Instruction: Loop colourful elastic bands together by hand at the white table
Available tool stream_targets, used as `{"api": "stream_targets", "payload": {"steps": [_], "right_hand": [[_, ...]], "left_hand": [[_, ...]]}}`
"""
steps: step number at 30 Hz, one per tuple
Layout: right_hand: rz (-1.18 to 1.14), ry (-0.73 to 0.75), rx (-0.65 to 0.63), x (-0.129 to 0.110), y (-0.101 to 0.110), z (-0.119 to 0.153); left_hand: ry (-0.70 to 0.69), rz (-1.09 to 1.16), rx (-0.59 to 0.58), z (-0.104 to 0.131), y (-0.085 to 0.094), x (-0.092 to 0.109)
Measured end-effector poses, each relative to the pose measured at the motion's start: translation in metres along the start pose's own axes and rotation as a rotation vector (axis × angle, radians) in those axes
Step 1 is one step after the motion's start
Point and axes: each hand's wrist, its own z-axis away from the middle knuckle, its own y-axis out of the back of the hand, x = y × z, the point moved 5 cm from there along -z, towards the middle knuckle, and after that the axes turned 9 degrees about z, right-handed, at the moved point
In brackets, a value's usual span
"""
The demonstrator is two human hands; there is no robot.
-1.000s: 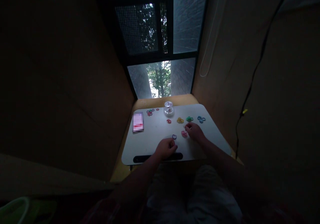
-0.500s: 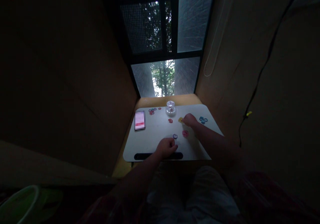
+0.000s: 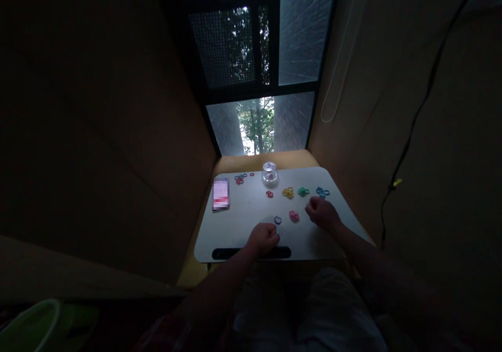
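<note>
My left hand (image 3: 263,238) is closed near the front edge of a white lap table (image 3: 239,231), with its fingertips just below a small purple band (image 3: 277,219). Any item inside its curled fingers is too small or hidden to make out. My right hand (image 3: 323,214) is also closed, right of a pile of pink bands (image 3: 294,216) and just below the blue bands (image 3: 322,191); its contents cannot be seen. Further back lie green bands (image 3: 303,191), yellow bands (image 3: 288,192) and red bands (image 3: 269,194), in separate small piles.
A clear round container (image 3: 270,177) stands at the back of the table. Mixed bands (image 3: 240,179) lie left of it, beside a phone-like device (image 3: 220,194) with a blurred screen. A black strip (image 3: 231,253) runs along the front edge. Walls and a window (image 3: 257,124) close the space in.
My right hand has left the yellow pile and moved right and towards me, uncovering the green bands. My left hand stays nearly in place. The view has shifted slightly.
</note>
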Motion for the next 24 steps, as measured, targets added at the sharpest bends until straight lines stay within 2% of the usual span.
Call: {"api": "stream_targets", "payload": {"steps": [2,5,10,12,15,18,24], "right_hand": [[0.005,0.053,0.019,0.017,0.001,0.026],[0.073,0.035,0.08,0.057,0.0,0.05],[0.127,-0.075,0.032,0.126,-0.015,0.049],[0.139,-0.047,-0.02,0.137,-0.025,0.044],[0.191,0.04,-0.085,0.138,-0.038,0.041],[0.269,0.062,-0.109,0.133,-0.041,0.043],[0.352,0.032,-0.153,0.118,-0.029,0.047]], "left_hand": [[0.004,-0.001,0.003,-0.001,0.0,-0.001],[0.013,-0.009,-0.005,-0.004,0.002,-0.002],[0.048,-0.057,-0.038,-0.009,0.005,0.002],[0.068,-0.091,-0.05,-0.012,0.006,0.003],[0.095,-0.164,-0.04,-0.02,0.016,0.006],[0.122,-0.267,0.04,-0.038,0.044,0.009],[0.254,-0.513,0.212,-0.086,0.124,0.004]]}}
